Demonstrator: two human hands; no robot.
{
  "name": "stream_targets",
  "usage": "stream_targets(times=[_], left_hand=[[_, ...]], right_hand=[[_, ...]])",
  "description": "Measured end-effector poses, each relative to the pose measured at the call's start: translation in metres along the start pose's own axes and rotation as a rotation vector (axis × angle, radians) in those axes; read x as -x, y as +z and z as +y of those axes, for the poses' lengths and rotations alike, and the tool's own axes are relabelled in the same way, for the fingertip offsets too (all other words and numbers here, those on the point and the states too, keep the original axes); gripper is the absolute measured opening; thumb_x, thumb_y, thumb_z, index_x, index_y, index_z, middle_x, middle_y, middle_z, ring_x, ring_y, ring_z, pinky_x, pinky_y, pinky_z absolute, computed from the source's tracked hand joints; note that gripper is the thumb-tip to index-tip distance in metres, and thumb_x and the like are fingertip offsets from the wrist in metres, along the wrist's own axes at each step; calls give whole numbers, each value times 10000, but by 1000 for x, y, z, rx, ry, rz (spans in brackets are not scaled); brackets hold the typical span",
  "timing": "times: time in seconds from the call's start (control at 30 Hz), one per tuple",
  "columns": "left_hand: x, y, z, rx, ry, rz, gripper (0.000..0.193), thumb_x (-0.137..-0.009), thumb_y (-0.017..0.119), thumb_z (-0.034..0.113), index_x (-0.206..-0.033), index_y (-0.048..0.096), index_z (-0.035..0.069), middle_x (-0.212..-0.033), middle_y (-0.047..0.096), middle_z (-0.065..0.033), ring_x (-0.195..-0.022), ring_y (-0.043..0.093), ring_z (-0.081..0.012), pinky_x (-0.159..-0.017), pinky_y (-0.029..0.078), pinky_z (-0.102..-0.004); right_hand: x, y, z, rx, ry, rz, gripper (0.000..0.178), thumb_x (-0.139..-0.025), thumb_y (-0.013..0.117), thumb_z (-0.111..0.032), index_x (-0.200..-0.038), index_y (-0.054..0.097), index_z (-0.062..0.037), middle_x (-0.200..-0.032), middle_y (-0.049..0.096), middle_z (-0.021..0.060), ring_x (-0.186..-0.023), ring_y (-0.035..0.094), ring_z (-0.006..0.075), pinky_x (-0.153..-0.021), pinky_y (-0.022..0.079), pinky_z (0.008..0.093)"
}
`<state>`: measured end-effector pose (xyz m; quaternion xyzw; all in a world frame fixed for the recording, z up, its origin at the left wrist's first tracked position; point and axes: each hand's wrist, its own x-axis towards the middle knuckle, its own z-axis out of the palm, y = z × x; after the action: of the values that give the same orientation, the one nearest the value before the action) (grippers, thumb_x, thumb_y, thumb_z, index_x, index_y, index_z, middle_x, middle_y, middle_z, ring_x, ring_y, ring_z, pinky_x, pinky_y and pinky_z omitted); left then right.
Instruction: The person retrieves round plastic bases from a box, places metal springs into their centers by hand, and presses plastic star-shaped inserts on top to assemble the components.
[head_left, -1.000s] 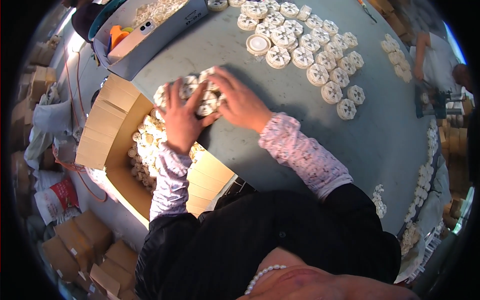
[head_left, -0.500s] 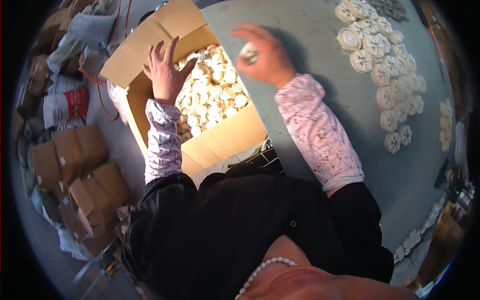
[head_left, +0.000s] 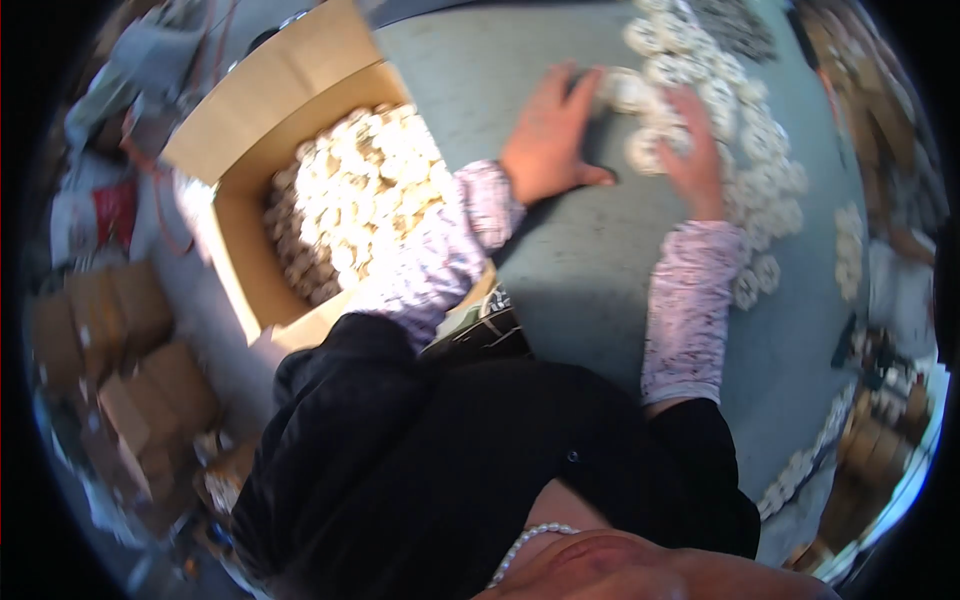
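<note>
My left hand (head_left: 548, 138) lies flat on the grey table (head_left: 590, 280), fingers spread, its fingertips at the near edge of a cluster of white round spools (head_left: 690, 75). My right hand (head_left: 692, 150) rests on the same cluster, fingers over a few spools; whether it grips one is blurred. Both forearms wear pale patterned sleeves. An open cardboard box (head_left: 250, 180) stands to the left below the table edge, full of the same white spools (head_left: 350, 200).
More white spools (head_left: 770, 200) lie spread across the right of the table and along its far right edge (head_left: 810, 460). Several smaller cardboard boxes (head_left: 130, 380) sit on the floor at the left. Clutter lines the right rim.
Both hands have left the open box and moved right onto the table, landing on the cluster of spools. The view has swung with them.
</note>
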<state>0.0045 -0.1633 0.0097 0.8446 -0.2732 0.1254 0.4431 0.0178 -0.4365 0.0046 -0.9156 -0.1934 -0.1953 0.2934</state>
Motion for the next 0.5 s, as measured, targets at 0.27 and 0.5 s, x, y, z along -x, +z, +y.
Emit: stream_targets(times=[0.27,0.5], left_hand=[[7,-22,-14,110,-16,-74,1418,-470,1084,366,-1670,369,117,-1592,432,-297,-1437,479,-511,-1210,446,-540],[16,-33,-6,83,138,-78,762,-748,966,203,-1425,648,55,-1420,602,-182,-1368,544,-428,-1132,485,-524]], right_hand=[[31,9,-64,-537,384,223,625,-910,763,-134,-1505,593,-49,-1551,569,199,-1427,583,358,-1159,487,417],[37,14,-60,-244,211,145,564,-1012,755,-246,-1502,579,-28,-1525,576,199,-1407,579,364,-1173,461,438]])
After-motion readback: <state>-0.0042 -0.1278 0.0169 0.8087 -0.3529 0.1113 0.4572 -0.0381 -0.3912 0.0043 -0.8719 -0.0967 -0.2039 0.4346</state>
